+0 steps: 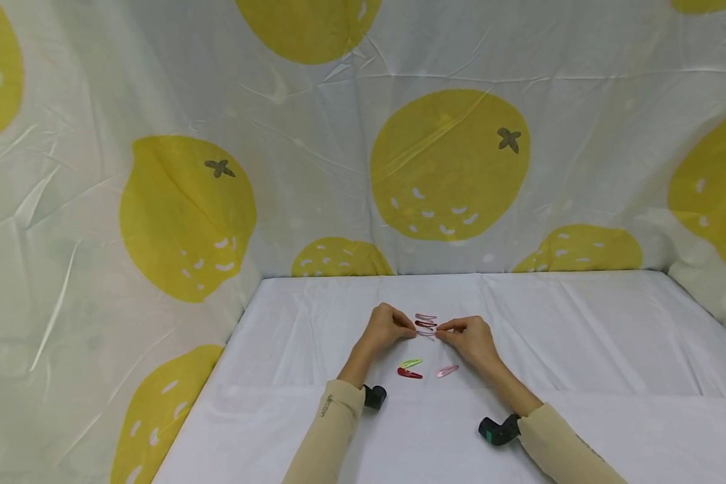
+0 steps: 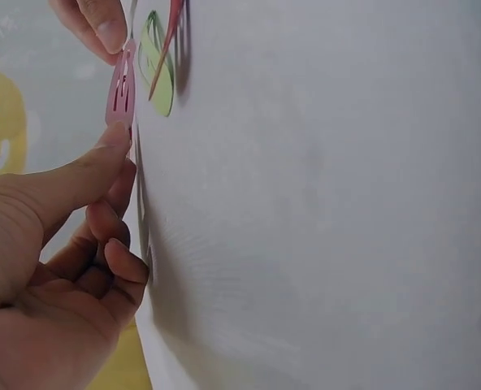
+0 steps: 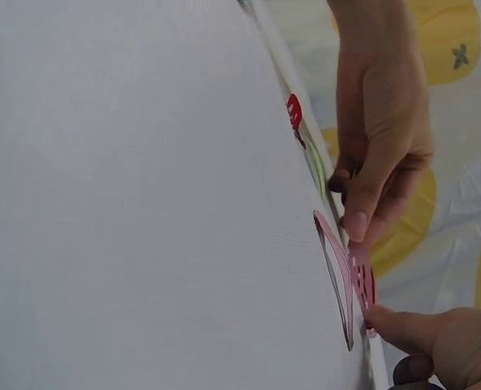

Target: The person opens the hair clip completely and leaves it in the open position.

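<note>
A pink snap hair clip (image 1: pixel 426 333) spans the space between both hands. My left hand (image 1: pixel 386 328) pinches one end of it between thumb and fingertips, and my right hand (image 1: pixel 470 338) pinches the other end. The left wrist view shows the slots of this pink clip (image 2: pixel 122 88) just above the left thumb. Right behind it on the table lie a dark red hair clip (image 1: pixel 425 324) and another pink one (image 1: pixel 426 316), one beyond the other. In the right wrist view, an opened pink clip (image 3: pixel 346 284) lies close beside the held one.
Nearer the body lie a green hair clip (image 1: pixel 411 363), a red one (image 1: pixel 410 374) and a loose pink one (image 1: pixel 448 370). A white cloth covers the table (image 1: pixel 581 349). Lemon-patterned curtains (image 1: pixel 314 168) hang behind and at the sides.
</note>
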`<state>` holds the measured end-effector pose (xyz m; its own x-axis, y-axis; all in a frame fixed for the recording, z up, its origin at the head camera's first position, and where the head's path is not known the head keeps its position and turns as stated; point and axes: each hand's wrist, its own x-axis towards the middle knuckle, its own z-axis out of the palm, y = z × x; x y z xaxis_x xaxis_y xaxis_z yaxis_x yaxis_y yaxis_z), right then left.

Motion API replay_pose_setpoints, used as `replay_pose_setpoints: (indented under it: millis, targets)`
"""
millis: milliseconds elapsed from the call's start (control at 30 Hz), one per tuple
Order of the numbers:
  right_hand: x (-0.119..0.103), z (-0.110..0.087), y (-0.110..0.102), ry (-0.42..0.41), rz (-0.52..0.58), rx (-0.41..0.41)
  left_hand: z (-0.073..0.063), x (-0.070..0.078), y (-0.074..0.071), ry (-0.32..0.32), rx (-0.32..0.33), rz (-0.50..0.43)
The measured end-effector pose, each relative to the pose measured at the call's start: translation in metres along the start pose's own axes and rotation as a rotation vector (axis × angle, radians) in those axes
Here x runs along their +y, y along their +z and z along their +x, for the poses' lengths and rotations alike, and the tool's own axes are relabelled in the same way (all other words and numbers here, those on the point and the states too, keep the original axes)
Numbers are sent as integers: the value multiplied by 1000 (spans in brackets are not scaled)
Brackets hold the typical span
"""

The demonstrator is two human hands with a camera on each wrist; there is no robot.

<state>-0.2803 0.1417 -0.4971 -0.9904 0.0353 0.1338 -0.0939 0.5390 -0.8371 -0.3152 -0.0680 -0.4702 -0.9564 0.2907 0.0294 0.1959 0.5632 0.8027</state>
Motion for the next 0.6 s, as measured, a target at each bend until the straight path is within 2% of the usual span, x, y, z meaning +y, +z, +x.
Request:
replay_pose_setpoints:
  millis: [133, 267, 467, 600]
  targets:
    - [1, -4, -3, 44, 24, -15, -6, -4, -4, -15, 15, -5]
    - [-1, -12, -7, 70, 36, -36, -16, -5, -9, -30, 1, -8]
    - [-7, -28, -12, 49, 29, -100, -36, -1, -15, -48, -111, 1]
    - [-10, -38, -11, 33, 54, -142, -46, 2, -15, -34, -173, -5]
